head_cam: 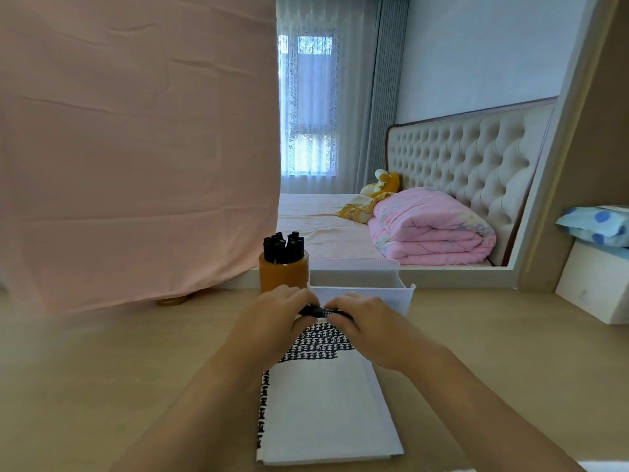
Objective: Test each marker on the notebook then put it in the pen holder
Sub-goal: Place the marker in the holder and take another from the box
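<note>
Both hands meet over the far end of the white open notebook [326, 410] on the pale wooden table [102, 369]. The left hand [272, 321] and the right hand [360, 321] each curl their fingers round an end of a black marker [318, 312] held level between them. Just behind the left hand stands the round orange-brown pen holder [284, 272], filled with black capped markers [283, 247], beside a white plastic box [360, 277].

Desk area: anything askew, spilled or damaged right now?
Nothing stands out. The pen holder stands upright with markers in it, the notebook lies flat, and the left hand and right hand grip one black marker above it.
</note>
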A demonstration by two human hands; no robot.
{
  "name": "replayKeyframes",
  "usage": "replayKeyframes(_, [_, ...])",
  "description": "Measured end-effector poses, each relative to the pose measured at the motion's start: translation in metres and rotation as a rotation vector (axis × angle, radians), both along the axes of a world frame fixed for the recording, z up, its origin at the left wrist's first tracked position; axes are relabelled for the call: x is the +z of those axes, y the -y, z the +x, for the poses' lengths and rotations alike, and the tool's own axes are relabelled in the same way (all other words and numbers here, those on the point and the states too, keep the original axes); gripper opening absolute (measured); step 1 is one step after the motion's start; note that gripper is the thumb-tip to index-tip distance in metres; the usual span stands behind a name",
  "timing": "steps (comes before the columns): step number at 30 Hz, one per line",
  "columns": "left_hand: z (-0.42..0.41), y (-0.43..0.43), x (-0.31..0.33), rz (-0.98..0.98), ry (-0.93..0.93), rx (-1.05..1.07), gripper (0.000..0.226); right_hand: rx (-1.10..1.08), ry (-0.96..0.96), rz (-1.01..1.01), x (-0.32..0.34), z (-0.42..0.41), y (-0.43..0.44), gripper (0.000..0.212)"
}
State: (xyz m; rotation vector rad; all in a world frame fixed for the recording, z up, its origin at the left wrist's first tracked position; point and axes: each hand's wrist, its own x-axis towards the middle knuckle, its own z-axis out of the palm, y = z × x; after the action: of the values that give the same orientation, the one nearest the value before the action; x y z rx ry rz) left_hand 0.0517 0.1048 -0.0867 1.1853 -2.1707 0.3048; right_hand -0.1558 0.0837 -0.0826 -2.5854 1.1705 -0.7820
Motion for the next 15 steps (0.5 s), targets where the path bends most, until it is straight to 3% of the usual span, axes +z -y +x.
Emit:
replayKeyframes(4, [0.009,0.000,-0.007,-0.014,0.030,-0.028,0.017,0.022,-0.101,-0.068,-0.004,0.003,0.005,0.025])
replayKeyframes(8, [0.006,-0.001,-0.004,0.063,0.008,-0.044,0.021,0.028,-0.061,-0.193,-0.004,0.001,0.002,0.025])
replayKeyframes(11, [0.002,-0.005,-0.002,0.230,-0.017,-0.009,0.024,0.028,-0.051,-0.356,-0.007,-0.002,0.000,0.020])
replayKeyframes(15, [0.002,-0.006,0.005,0.511,-0.205,-0.018,0.028,0.020,-0.094,-0.621,-0.006,-0.002,0.001,0.012])
